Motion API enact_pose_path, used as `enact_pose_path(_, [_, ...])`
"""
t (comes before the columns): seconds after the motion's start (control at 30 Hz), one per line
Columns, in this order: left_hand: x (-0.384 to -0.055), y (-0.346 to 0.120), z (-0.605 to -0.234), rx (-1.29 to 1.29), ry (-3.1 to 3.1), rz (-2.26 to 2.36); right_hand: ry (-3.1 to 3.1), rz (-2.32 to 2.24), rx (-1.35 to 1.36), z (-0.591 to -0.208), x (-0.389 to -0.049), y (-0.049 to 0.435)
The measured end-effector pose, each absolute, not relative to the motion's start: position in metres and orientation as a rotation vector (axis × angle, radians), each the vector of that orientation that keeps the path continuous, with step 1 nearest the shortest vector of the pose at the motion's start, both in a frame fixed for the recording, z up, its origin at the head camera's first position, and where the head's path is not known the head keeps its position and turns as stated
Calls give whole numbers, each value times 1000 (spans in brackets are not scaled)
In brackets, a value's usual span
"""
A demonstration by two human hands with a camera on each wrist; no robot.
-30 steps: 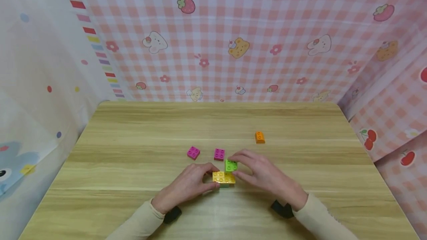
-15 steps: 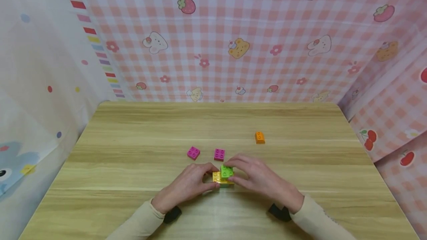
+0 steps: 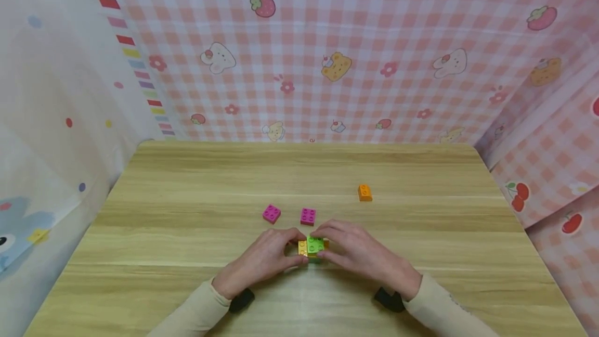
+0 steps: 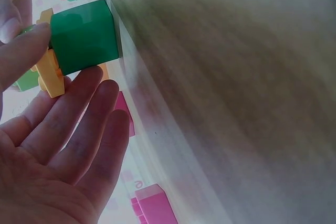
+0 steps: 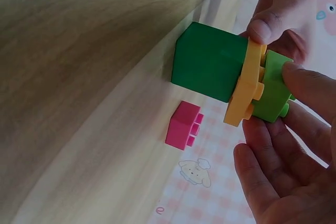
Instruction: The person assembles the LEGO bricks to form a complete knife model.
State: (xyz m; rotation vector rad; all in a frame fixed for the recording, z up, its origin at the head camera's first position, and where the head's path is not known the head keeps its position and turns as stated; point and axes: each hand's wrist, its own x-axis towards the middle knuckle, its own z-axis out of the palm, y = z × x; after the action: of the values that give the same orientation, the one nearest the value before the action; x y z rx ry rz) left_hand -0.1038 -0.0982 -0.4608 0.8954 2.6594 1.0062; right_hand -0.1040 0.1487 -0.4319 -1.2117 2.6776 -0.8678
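On the table stands a small stack of toy building bricks. Its base is a dark green brick (image 5: 207,61), topped by a thin yellow brick (image 5: 243,87) that juts past it. My left hand (image 3: 262,259) pinches the yellow brick at its left end between thumb and fingers. From the right, my right hand (image 3: 362,248) holds a light green brick (image 5: 273,85) between thumb and fingertips, over the yellow one. Yellow studs still show beside the light green brick in the right wrist view; whether it is fully seated I cannot tell.
Two magenta bricks, one turned askew (image 3: 271,214) and one squarer (image 3: 308,216), lie just behind the stack. Farther back to the right is an orange brick with a rounded side (image 3: 365,193). A checked cloth (image 3: 290,56) hangs behind the wooden table (image 3: 187,181).
My right hand has brought the light green brick left and toward me, from the yellow brick's back right to over its middle. My left hand has kept its hold in place.
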Motion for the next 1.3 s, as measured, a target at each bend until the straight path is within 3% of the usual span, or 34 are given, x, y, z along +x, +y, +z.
enact_pose_path(1.3, [-103,-96,-459,920,2677,1001,2758,-795,-1295,-438,-101,144])
